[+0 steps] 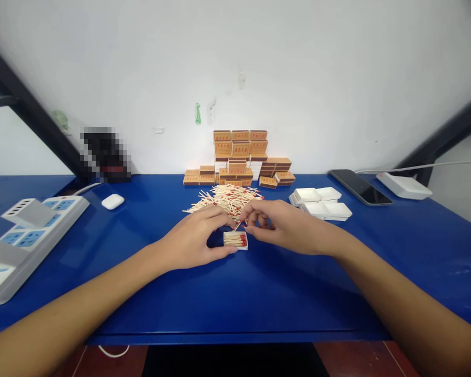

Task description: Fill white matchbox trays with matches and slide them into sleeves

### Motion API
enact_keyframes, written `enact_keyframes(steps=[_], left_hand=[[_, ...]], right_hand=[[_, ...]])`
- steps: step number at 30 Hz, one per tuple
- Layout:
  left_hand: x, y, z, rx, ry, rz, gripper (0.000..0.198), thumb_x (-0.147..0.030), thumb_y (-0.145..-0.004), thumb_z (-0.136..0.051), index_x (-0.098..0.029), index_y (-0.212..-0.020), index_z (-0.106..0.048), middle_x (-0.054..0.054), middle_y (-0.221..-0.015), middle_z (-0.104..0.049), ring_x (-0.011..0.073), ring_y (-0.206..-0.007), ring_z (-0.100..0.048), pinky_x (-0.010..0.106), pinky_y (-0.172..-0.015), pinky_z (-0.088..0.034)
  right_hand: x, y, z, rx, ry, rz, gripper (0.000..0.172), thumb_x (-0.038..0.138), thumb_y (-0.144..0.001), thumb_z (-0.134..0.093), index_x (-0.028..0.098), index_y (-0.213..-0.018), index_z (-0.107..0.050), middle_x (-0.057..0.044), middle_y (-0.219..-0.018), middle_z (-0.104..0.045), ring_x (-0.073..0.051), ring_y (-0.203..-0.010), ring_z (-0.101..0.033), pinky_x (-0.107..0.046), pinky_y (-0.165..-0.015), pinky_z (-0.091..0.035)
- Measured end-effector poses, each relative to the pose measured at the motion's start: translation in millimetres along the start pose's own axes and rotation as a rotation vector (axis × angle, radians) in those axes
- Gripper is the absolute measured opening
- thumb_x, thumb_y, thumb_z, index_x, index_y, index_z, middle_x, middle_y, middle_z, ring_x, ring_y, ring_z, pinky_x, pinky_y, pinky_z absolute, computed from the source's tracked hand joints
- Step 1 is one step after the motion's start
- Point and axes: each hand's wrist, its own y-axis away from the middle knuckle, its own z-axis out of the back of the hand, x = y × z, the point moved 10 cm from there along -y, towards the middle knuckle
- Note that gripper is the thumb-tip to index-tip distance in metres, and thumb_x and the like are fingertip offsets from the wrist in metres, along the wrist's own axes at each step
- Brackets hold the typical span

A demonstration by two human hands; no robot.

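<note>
A small white matchbox tray with red-tipped matches in it lies on the blue table. My left hand curls round the tray's left side, thumb and fingers touching it. My right hand pinches a match or two just above the tray's right end. Behind both hands lies a loose pile of matches.
Orange matchbox sleeves are stacked against the wall. Empty white trays sit to the right, beside a phone and a white box. A power strip and a white earbud case lie at the left.
</note>
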Motion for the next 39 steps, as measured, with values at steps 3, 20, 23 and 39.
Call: enact_keyframes(steps=[3,20,23,39], left_hand=[[3.8,-0.6,1.0,0.004,-0.034,0.033,0.041,-0.048,-0.089,-0.077,-0.023,-0.120,-0.068,0.007,-0.110,-0.070,0.0260,-0.103,-0.065,0.042,-0.090,-0.053],[2.9,0.6,-4.6,0.040,-0.130,0.024,0.039,-0.055,-0.082,-0.081,-0.019,-0.085,-0.066,0.002,-0.087,-0.061,0.0219,-0.087,-0.059,0.034,-0.075,-0.045],[2.6,0.8,-4.8,0.039,-0.134,0.027,0.039,-0.055,-0.082,-0.081,-0.019,-0.083,-0.065,0.002,-0.086,-0.061,0.0215,-0.087,-0.058,0.034,-0.075,-0.045],[0.2,3.0,-5.6,0.032,-0.091,0.007,0.032,-0.049,-0.086,-0.078,-0.019,-0.095,-0.071,0.004,-0.098,-0.067,0.0223,-0.095,-0.063,0.037,-0.083,-0.051]], right_hand=[[0.5,-2.2,-4.2,-0.004,-0.050,0.030,0.023,0.022,-0.096,-0.058,0.021,-0.119,-0.061,0.000,-0.090,-0.067,-0.014,-0.072,-0.056,-0.028,-0.067,-0.045],[-2.0,-10.9,-22.3,0.021,-0.244,-0.012,0.011,0.030,-0.090,-0.070,0.021,-0.091,-0.075,0.004,-0.066,-0.056,-0.012,-0.061,-0.048,-0.027,-0.056,-0.037],[-4.1,-12.5,-26.2,0.013,-0.232,-0.028,0.012,0.032,-0.090,-0.071,0.021,-0.091,-0.075,0.004,-0.067,-0.056,-0.012,-0.061,-0.045,-0.027,-0.057,-0.035],[-38.5,1.2,68.2,-0.373,0.443,-0.108,0.012,0.027,-0.090,-0.066,0.020,-0.082,-0.073,-0.006,-0.085,-0.070,-0.021,-0.078,-0.059,-0.034,-0.071,-0.040]])
